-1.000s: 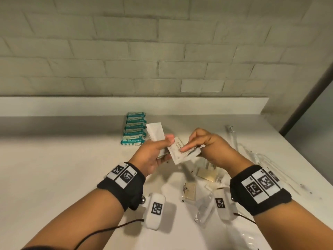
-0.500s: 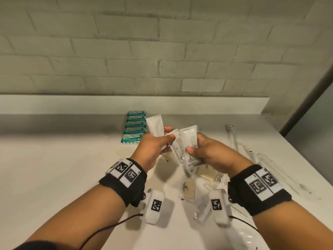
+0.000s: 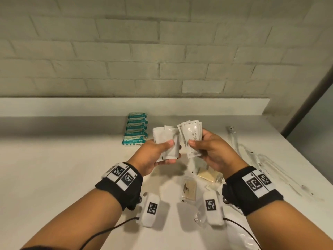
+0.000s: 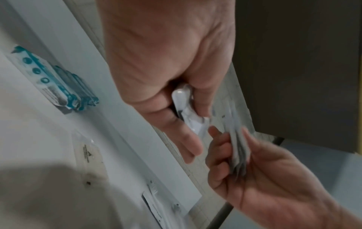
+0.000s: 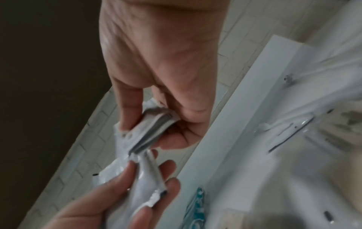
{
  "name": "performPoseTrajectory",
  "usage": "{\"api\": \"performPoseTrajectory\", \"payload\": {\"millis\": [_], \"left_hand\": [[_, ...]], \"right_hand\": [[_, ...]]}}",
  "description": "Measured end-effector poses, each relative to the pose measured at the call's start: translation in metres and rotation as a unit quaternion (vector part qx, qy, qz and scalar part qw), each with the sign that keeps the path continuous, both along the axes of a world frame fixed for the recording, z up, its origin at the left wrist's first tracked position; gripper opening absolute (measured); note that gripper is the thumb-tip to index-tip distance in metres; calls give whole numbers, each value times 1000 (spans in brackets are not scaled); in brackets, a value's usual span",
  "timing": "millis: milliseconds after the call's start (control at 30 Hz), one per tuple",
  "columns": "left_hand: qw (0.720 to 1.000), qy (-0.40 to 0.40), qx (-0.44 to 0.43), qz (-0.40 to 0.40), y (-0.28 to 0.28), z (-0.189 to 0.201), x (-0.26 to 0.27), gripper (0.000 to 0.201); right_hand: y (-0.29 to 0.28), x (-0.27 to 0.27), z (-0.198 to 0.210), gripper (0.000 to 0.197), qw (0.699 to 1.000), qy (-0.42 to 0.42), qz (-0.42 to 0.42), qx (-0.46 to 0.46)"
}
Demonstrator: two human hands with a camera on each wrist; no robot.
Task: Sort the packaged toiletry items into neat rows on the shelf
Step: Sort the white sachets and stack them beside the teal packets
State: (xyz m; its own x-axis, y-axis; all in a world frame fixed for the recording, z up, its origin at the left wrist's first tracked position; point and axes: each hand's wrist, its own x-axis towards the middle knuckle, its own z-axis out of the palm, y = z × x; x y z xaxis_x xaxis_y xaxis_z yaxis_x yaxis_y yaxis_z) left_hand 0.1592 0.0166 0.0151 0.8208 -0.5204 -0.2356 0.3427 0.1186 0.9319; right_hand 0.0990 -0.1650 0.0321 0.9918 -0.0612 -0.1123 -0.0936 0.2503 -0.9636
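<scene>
My left hand [image 3: 162, 150] grips a small stack of plain white sachets [image 3: 166, 138], thumb on the front, above the white shelf [image 3: 54, 168]. My right hand [image 3: 201, 147] pinches a fanned stack of printed white sachets [image 3: 191, 136] right beside them. The two stacks stand upright and almost touch. In the left wrist view the left hand's sachets [image 4: 188, 114] show between thumb and fingers. In the right wrist view the right hand's sachets [image 5: 154, 128] are edge-on. A neat row of teal wipe packets [image 3: 136, 129] lies at the back.
Below the hands lie tan sachets [image 3: 188, 190] and a second one [image 3: 207, 175] in clear wrap. Long clear-wrapped items [image 3: 252, 154] are scattered on the right, near the shelf's right edge. A raised white ledge [image 3: 126, 105] and brick wall close the back.
The sachets have been split into two upright stacks, one in each hand. Both hands rose and drew slightly apart; the right hand turned its stack upright.
</scene>
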Motion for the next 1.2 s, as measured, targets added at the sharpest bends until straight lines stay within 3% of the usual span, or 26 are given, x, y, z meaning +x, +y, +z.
{"api": "performPoseTrajectory", "payload": {"millis": [100, 200, 333, 433, 567, 700, 800, 933, 967, 1033, 1100, 1133, 1200], "left_hand": [[998, -17, 39, -39, -4, 2, -5, 28], [997, 23, 32, -64, -4, 4, -3, 58], [999, 32, -12, 20, -1, 4, 5, 19], [996, -11, -24, 85, 2, 4, 11, 20], [990, -39, -19, 136, 5, 1, 15, 17], [990, -64, 9, 125, 5, -2, 16, 13], [991, -88, 39, 92, -2, 1, 12, 13], [995, -83, 19, 50, -16, 6, 3, 16], [996, -73, 19, 55, -17, 8, 3, 20], [996, -42, 34, 70, -12, 7, 7, 50], [997, 11, 20, 76, -4, 5, 14, 69], [997, 30, 11, 76, -1, 3, 16, 66], [998, 20, 22, 64, 3, 0, 15, 39]], "right_hand": [[6, 2, 3, 37, 999, -9, 25, -44], [1, 2, 12, 30, 993, -86, -14, -83], [-6, -6, 14, 38, 972, -105, 44, -204], [-8, -14, -8, 37, 962, -42, 59, -262], [-16, -25, -33, 26, 975, 57, 57, -208], [-16, -24, -21, 31, 982, 32, 35, -182], [-7, -17, -4, 34, 984, 14, 67, -166], [19, -5, -2, 53, 978, 16, 71, -197], [22, -3, -6, 58, 980, 21, 56, -192], [23, -2, -16, 63, 985, 43, 37, -166], [20, -4, -22, 50, 988, 59, 33, -141], [17, -6, -24, 43, 989, 63, 31, -129], [12, -9, -26, 33, 991, 70, 16, -109]]}}
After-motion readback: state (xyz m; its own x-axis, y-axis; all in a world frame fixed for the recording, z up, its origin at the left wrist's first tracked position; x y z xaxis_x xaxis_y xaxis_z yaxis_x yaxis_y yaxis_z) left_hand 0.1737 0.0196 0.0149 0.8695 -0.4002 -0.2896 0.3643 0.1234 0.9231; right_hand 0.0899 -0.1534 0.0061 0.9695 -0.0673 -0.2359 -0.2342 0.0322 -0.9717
